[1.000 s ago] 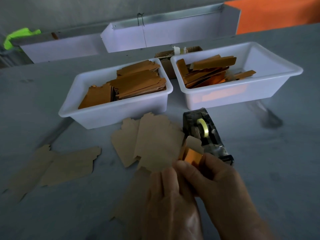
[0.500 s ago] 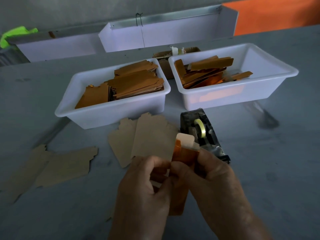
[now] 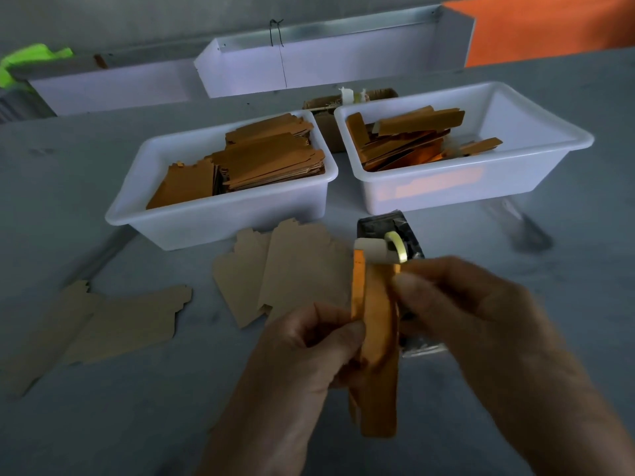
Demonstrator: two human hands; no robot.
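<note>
Item in hand: narrow orange-gold folded card carton (image 3: 376, 338), long and slim, held near upright between both hands and lifted off the grey table top (image 3: 103, 424).
Carton top: a pale flap (image 3: 372, 250) stands bent over at the upper end.
Left hand (image 3: 309, 348): the thumb and curled fingers pinch the carton's left edge at about mid-length.
Right hand (image 3: 481, 321): blurred. The fingers are curled and the tips nip the carton's upper right edge, just below the flap.
Carton position: directly in front of a black tape dispenser (image 3: 378, 226), hiding its middle. Contact between the two cannot be told.
Tape: a pale yellow tape roll (image 3: 400, 249) shows just right of the flap.
Table, near: flat brown card blanks (image 3: 302, 269) lie overlapped just left of the carton. A second pair of brown blanks (image 3: 113, 321) lies well apart to the left.
Left white plastic tub (image 3: 220, 214): stands beyond the blanks and holds stacked flat orange blanks (image 3: 268, 159).
Right white plastic tub (image 3: 532, 173): stands just beside the first and holds folded orange cartons (image 3: 405, 139), heaped loosely toward its left end.
Behind the tubs: a small brown cardboard box (image 3: 326, 121) sits at the gap between them; its contents are too small to tell.
Rear edge: white sheet-metal trays (image 3: 326, 63), a green cloth (image 3: 31, 56) at far left and an orange panel (image 3: 549, 25) at far right.
</note>
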